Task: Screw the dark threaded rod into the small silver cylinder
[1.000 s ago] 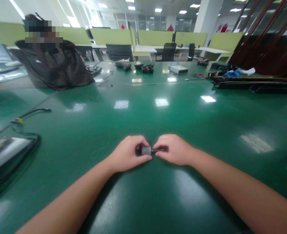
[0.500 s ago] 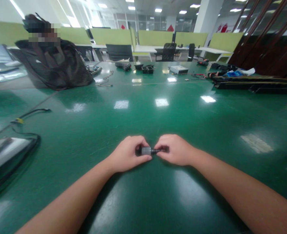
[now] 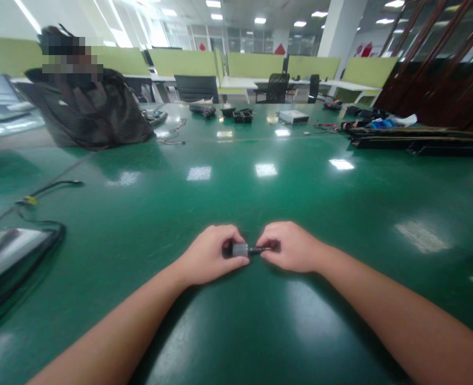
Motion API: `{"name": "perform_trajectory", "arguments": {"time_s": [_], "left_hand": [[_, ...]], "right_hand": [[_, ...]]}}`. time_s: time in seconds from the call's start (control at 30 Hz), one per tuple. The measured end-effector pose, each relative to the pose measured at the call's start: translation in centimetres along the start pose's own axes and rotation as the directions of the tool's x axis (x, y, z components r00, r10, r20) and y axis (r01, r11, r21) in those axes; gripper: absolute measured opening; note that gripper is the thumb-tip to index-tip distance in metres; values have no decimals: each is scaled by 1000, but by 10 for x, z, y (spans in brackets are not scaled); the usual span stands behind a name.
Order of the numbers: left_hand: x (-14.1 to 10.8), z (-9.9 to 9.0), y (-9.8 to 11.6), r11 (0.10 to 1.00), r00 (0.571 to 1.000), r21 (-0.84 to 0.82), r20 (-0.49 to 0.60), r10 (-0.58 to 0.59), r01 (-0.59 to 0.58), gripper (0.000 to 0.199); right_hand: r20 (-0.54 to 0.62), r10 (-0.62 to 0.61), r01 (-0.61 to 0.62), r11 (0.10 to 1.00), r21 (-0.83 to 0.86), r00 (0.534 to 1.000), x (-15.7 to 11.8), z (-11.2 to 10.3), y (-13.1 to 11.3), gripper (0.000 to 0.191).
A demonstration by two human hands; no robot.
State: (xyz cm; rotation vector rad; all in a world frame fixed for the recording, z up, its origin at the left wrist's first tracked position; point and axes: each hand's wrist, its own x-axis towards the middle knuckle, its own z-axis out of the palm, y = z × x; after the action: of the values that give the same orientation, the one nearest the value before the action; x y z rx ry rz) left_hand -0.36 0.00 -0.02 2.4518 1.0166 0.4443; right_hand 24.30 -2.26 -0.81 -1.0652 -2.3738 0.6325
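Note:
Between my hands, just above or on the green tabletop, lies a small tool-like object [image 3: 240, 249] with a grey, partly clear barrel, a dark left end and a thin black stem pointing right. Its exact kind I cannot make out. My left hand [image 3: 214, 254] is closed around the barrel, thumb below and fingers above. My right hand [image 3: 287, 246] pinches the thin black stem [image 3: 256, 249] near its right end. The stem's tip is partly hidden by the curled right fingers, and the barrel's dark end sits inside the left hand's grip.
On the glossy green table [image 3: 228, 198], a flat device with a black cable [image 3: 60, 232] lies at left. A large dark bag [image 3: 100, 115] stands at the back left. Black panels [image 3: 421, 140], a white box [image 3: 293, 116] and several small parts line the far side.
The gap between my hands has widened slightly, with the right fingertips a little further right along the stem. Both hands keep their grip, and the view has shifted very slightly.

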Motion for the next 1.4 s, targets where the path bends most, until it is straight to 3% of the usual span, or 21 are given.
{"name": "perform_trajectory", "arguments": {"time_s": [1.07, 1.4], "left_hand": [[0, 0, 0, 1000, 1000, 1, -7, -15, 15, 25], [0, 2, -2, 1000, 1000, 4, -6, -25, 25, 24]], "right_hand": [[62, 68, -69, 997, 14, 996, -7, -19, 8, 14], [104, 131, -137, 989, 52, 986, -11, -29, 25, 13]]}}
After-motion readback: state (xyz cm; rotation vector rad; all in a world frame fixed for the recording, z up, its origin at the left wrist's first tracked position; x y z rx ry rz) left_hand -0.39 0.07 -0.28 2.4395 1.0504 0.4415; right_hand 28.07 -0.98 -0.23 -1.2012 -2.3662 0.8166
